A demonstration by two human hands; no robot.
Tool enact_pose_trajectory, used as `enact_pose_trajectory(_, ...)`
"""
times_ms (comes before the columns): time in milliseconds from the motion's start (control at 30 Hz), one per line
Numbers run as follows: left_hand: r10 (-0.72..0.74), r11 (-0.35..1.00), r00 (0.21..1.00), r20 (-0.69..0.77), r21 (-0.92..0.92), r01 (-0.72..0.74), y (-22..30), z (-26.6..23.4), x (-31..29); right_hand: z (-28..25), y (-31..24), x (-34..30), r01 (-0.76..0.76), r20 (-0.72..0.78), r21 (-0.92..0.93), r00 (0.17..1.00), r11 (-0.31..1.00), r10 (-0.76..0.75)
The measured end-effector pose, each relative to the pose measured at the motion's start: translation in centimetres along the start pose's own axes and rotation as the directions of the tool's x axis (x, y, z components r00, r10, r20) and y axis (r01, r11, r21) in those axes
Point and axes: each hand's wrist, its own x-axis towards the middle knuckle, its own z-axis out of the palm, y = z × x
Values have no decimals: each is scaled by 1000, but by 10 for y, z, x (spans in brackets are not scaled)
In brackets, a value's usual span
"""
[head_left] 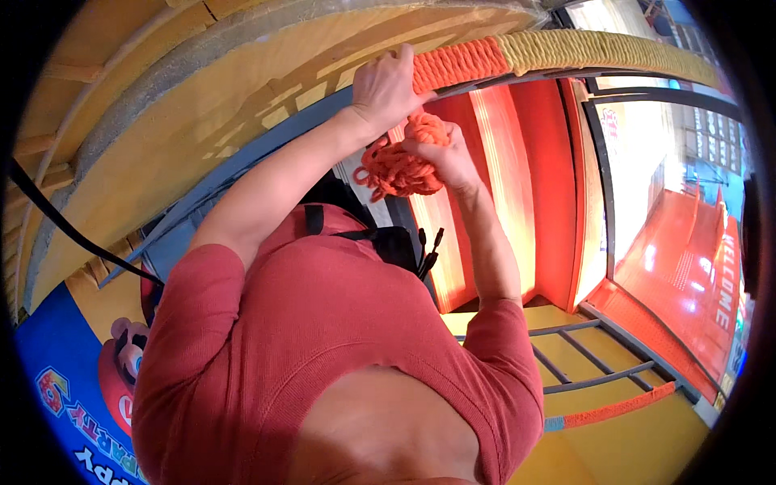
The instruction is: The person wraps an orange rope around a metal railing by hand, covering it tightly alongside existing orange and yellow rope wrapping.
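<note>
A curved rail crosses the top of the view, wound tightly with orange rope [459,65] near my hands and with yellow rope [598,52] farther right. At the left end of the orange winding, my left hand [386,87] is closed round the rail, its fingers over the top. Just below it, my right hand [451,158] grips a loose bundle of orange rope [402,168], with loops hanging out on its left side. Whether a strand runs from the bundle to the winding is hidden behind my hands.
Beyond the rail stands a curved tan wall [202,137]. Red panels [505,170] lie below the rail. At lower right is a dark metal frame with rungs [594,376], with an orange-wrapped bar [622,410]. A black strap [73,230] runs at left, above a blue printed banner [61,396].
</note>
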Motion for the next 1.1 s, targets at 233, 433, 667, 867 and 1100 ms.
enact_pose_trajectory(233, 8, 1000, 994, 106, 23, -11, -5, -4, 11, 12, 1, -9, 102, -87, 10, 991, 995, -100)
enact_pose_trajectory(433, 87, 995, 979, 183, -63, -76, -19, -12, 25, 22, -26, -28, 145, -29, -110, 988, 983, -149)
enact_pose_trajectory(667, 205, 867, 919, 338, -498, -10, -33, -18, 28, 23, -19, -44, 152, -107, -176, 979, 973, -172)
enact_pose_trajectory(867, 28, 818, 991, 127, -573, 51, -64, -30, -14, 33, -22, -52, 212, -102, -173, 968, 962, -231)
enact_pose_trajectory(1100, 6, 870, 999, -38, -492, -24, -44, -28, -18, 44, -28, -37, 205, -88, -113, 973, 972, -215)
